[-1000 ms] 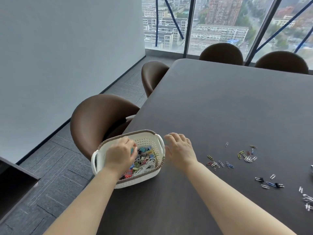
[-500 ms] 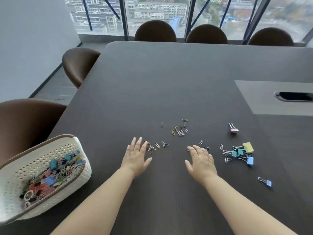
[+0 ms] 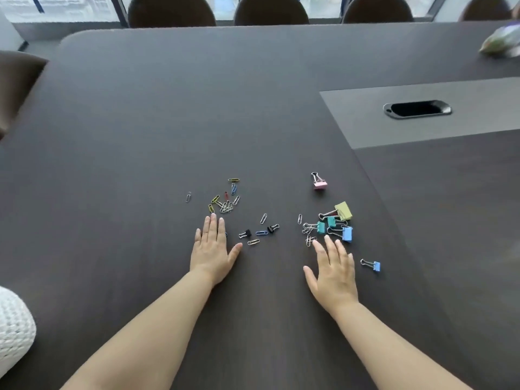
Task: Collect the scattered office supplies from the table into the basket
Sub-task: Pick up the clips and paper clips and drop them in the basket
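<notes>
My left hand (image 3: 212, 250) lies flat and open on the dark table (image 3: 140, 136), fingertips just below a cluster of coloured paper clips (image 3: 223, 202). My right hand (image 3: 333, 270) is open too, its fingers touching the near edge of a heap of binder clips (image 3: 336, 222) in yellow, teal and blue. Between the hands lie two small black binder clips (image 3: 245, 233) and a blue paper clip (image 3: 261, 233). A pink binder clip (image 3: 319, 182) sits farther back; a small blue binder clip (image 3: 372, 265) lies right of my right hand. Only a corner of the white basket (image 3: 14, 330) shows at the lower left edge.
A grey inset panel with a black cable slot (image 3: 417, 108) is at the right. Brown chairs (image 3: 271, 11) line the far edge, another chair (image 3: 17, 80) stands at the left. A blurred greenish object (image 3: 501, 42) lies at the far right.
Both hands left the basket and came to the scattered clips; the view swung right, so the basket slid to the lower left edge. The right hand has moved toward the binder clips.
</notes>
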The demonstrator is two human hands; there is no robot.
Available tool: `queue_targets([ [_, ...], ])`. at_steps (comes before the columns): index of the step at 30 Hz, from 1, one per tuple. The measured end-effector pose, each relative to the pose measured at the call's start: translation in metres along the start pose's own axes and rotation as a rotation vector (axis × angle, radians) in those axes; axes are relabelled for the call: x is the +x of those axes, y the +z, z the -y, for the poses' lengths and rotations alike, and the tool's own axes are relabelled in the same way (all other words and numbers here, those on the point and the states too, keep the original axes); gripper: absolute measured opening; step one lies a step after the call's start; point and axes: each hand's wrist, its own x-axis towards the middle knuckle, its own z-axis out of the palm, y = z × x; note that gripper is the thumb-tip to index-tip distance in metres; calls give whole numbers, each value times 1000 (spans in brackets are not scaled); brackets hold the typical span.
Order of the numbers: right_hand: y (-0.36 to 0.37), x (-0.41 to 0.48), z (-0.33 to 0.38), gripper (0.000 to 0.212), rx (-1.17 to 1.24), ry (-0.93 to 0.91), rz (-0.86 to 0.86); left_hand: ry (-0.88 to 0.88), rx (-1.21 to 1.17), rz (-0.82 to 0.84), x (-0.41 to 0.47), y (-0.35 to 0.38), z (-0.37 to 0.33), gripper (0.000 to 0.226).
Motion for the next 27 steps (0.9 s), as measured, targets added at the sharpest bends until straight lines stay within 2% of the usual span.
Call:
queue_targets([
  [6,-13,7,-44,78,-85,312,115,178,-4,32,18,4,-74,74],
  [10,-8,13,-58,86,0,428,123,256,33,50,21,10,-97,77],
  [13,-3,20,-54,94,69,332,116,277,49,40,23,12,-100,92],
  [16,0,31,-36,108,102,150,125,280,106,10,24,10,-92,91],
  [20,-8,59,-35,119,3,118,122,214,167,31,33,4,-79,103],
  [23,-15,85,-42,119,-33,104,149,139,164,15,50,-2,-73,109],
  [27,-14,118,-43,110,-44,5,159,-54,90,-19,79,-13,-54,114],
])
